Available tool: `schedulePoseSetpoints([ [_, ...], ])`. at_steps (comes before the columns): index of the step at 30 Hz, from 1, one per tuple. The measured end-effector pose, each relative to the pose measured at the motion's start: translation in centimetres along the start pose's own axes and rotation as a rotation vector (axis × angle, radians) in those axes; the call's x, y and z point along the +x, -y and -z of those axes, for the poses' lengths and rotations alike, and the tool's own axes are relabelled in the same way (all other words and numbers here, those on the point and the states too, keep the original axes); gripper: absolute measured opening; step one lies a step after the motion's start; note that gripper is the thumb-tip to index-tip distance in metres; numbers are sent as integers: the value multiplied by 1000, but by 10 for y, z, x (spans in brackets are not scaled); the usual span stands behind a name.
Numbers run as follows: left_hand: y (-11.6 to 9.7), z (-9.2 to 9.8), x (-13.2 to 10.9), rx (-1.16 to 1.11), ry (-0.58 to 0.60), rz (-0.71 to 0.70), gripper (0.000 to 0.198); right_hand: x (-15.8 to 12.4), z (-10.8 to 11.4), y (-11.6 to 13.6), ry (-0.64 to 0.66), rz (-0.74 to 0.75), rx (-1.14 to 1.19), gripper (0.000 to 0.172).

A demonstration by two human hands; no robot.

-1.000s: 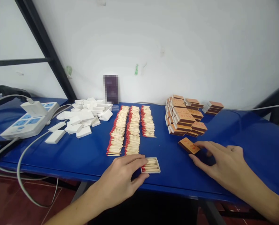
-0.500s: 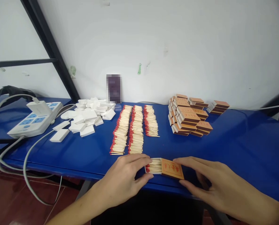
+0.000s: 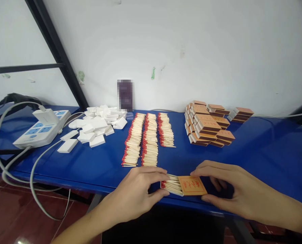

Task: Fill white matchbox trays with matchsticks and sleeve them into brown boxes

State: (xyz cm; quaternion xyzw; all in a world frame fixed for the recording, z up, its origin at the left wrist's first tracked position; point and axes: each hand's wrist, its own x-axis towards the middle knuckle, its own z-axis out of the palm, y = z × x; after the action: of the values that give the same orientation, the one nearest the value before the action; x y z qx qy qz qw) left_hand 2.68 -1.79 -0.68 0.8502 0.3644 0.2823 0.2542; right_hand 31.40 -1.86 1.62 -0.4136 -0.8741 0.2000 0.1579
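Fingers of the left hand [image 3: 141, 191] grip a matchbox tray [image 3: 176, 194]; the right hand [image 3: 233, 186] pinches a sleeve [image 3: 193, 185], apparently touching it.

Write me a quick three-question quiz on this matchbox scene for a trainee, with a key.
1. Which hand holds the printed sleeve?
2. True or false: the sleeve fully covers the white tray.
3. How many rows of loose matches lie on the blue table? A: two. B: three. C: five.

Key:
1. The right hand; the left hand is at the tray's other end.
2. False; the boxed matches show beside the sleeve.
3. B.
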Motion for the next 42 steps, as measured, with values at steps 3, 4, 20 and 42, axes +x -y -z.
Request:
schedulePoseSetpoints([
  [3, -1, 1, 1, 3, 1, 6, 29, -3, 0, -1, 19, 6, 6, 35],
  [4, -2, 1, 1, 5, 1, 7, 29, -4, 0, -2, 19, 4, 10, 36],
  [20, 1, 2, -4, 76, 14, 1, 54, -2, -7, 11, -7, 14, 4, 40],
  [42, -3, 1, -1, 45, 23, -55, 54, 14, -23, 26, -58, 149, 51, 39],
])
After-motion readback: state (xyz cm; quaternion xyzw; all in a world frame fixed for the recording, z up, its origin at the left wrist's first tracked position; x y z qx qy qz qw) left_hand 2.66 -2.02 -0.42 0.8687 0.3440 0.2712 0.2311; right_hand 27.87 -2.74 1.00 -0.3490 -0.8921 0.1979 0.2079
